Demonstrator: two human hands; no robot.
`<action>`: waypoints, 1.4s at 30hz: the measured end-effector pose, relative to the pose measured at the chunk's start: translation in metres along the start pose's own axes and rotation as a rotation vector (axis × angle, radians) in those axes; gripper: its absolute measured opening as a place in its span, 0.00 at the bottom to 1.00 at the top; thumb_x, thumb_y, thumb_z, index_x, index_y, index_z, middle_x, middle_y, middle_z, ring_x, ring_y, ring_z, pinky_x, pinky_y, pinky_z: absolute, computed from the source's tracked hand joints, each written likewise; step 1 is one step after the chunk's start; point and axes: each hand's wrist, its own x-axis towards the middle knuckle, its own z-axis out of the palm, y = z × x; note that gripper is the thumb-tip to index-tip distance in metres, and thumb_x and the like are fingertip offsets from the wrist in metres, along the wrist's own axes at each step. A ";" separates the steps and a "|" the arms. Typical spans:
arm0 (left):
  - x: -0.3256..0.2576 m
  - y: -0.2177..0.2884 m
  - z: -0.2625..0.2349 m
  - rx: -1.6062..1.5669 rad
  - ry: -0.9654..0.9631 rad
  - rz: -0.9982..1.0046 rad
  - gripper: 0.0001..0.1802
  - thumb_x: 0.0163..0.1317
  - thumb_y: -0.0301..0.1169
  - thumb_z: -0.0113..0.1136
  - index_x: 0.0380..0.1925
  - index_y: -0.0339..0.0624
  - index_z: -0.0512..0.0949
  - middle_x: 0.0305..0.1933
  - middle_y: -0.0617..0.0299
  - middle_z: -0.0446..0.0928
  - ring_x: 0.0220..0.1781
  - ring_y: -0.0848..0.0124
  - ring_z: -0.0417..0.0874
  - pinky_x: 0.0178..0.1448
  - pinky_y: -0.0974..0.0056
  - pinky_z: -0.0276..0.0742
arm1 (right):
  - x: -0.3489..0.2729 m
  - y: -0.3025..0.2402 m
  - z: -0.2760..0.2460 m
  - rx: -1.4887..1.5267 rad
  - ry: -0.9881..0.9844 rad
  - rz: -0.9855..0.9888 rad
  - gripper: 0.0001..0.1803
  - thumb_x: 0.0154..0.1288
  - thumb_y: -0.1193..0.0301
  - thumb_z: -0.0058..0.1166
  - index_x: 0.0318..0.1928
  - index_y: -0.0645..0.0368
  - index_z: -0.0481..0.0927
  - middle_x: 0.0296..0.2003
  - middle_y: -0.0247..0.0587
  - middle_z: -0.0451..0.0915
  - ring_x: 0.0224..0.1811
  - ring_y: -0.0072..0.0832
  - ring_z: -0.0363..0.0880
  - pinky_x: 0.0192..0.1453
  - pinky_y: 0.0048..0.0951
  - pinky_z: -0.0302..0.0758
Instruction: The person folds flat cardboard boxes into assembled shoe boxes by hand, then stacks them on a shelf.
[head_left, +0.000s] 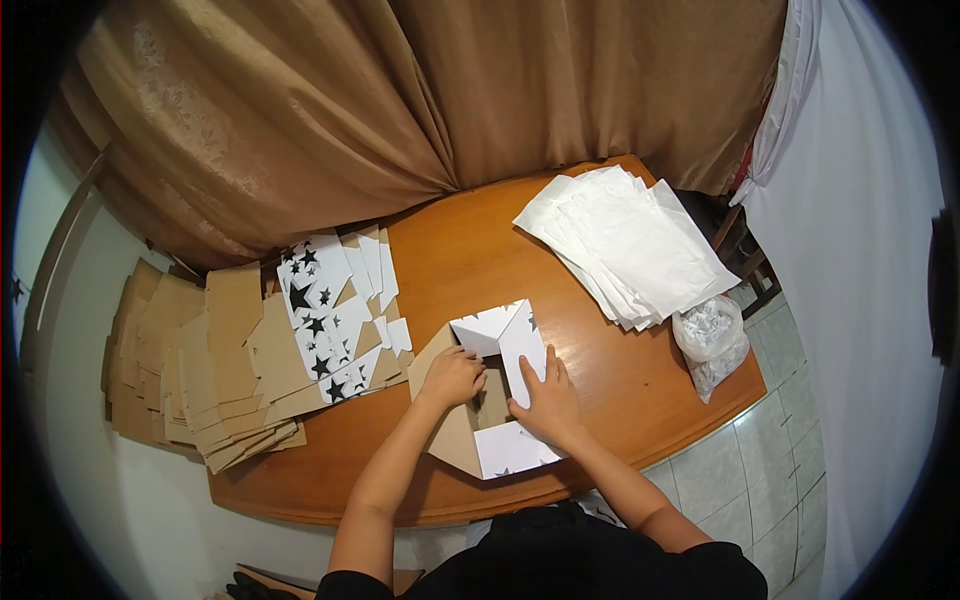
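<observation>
On the table (640, 385), the box (490, 400) lies lengthwise toward the curtain (400, 100).

Lighting: warm, moderately bright indoor light from above. Glare: a soft sheen on the varnished wooden desk (640, 385), strongest right of the hands; the stack of white paper sheets (625, 240) is near overexposed, with little surface detail. Shadows: short and soft beneath the left hand (452, 377) and right hand (548, 405), darker inside the folded box (490, 400). Distortion: strong fisheye; the desk edge and the floor tiles (770, 490) bow toward the rim. Vignette: black corners around a round field. Focus: sharp at centre, slightly soft toward the edges.
</observation>
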 end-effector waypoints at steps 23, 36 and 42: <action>0.006 0.028 -0.014 -0.038 0.190 -0.297 0.40 0.42 0.43 0.70 0.58 0.50 0.67 0.62 0.49 0.61 0.61 0.53 0.64 0.63 0.52 0.61 | 0.049 0.060 -0.036 -0.126 -0.276 -0.486 0.41 0.41 0.58 0.64 0.62 0.33 0.65 0.66 0.47 0.54 0.68 0.42 0.52 0.68 0.57 0.49; -0.065 0.071 -0.001 -0.106 0.220 -0.151 0.18 0.57 0.35 0.57 0.50 0.54 0.75 0.64 0.65 0.65 0.67 0.60 0.60 0.69 0.48 0.50 | 0.071 0.098 -0.056 -0.226 -0.243 -0.609 0.26 0.55 0.76 0.49 0.56 0.39 0.73 0.63 0.30 0.64 0.67 0.36 0.58 0.66 0.52 0.57; -0.064 0.097 0.011 -0.100 0.334 -0.152 0.12 0.62 0.38 0.52 0.40 0.48 0.78 0.54 0.66 0.72 0.66 0.60 0.61 0.70 0.43 0.44 | 0.036 0.120 -0.078 0.261 -0.326 -0.423 0.18 0.67 0.65 0.42 0.54 0.54 0.75 0.58 0.39 0.70 0.62 0.36 0.66 0.65 0.37 0.60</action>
